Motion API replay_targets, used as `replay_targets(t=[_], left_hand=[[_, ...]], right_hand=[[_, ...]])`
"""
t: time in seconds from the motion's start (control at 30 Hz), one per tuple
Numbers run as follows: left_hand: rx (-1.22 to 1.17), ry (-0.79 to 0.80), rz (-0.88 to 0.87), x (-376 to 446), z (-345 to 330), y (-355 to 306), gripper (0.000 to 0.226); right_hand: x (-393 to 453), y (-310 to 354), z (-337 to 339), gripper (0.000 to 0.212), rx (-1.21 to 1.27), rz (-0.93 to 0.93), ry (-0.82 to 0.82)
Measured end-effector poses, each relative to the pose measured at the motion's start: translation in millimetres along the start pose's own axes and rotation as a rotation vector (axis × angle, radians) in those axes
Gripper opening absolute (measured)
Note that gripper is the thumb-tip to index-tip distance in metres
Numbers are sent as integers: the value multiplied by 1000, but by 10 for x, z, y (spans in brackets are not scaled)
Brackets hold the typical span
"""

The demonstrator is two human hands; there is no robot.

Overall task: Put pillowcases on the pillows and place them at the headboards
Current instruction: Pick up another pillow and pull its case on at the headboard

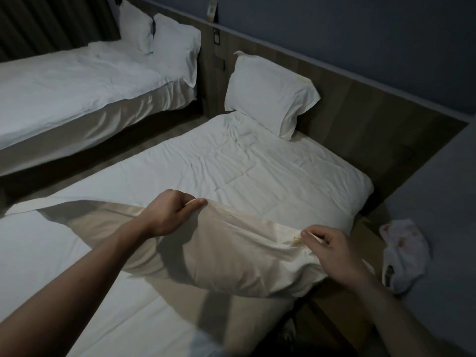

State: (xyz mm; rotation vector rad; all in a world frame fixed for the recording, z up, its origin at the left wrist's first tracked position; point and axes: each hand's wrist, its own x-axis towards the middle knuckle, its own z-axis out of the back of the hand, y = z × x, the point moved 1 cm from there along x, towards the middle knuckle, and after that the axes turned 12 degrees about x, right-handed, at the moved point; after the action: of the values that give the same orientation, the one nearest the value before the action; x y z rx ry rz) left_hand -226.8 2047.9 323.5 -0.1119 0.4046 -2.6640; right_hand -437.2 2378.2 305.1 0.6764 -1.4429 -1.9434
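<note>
Single head-worn wide-angle view, looking forward and down, close over near bed (257,171), toward headboard (360,112)

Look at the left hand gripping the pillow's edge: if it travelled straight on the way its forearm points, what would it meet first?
Probably the white quilted duvet just beyond the left hand and cream cased pillow; depth is uncertain.

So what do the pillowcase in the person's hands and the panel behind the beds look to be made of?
The pillowcase looks like thin woven cloth, perhaps cotton: matt, off-white, creasing softly where the left hand and right hand pinch it. The headboard looks like wood or wood-look laminate: brown, flat, faintly grained; which one, the dim light leaves open.
</note>
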Motion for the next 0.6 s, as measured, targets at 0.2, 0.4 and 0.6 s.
replay_targets(t=[0.2,0.4,0.6], left_hand=[[25,-5,32,647,-193,-382,67],[8,12,99,1074,-383,-726,70],[-28,27,122,1357,-510,-805,73]], right_hand=[[617,-162,670,31,49,-9,81],[1168,-305,1229,28,45,-37,121],[1504,-269,1465,32,8,-33,92]])
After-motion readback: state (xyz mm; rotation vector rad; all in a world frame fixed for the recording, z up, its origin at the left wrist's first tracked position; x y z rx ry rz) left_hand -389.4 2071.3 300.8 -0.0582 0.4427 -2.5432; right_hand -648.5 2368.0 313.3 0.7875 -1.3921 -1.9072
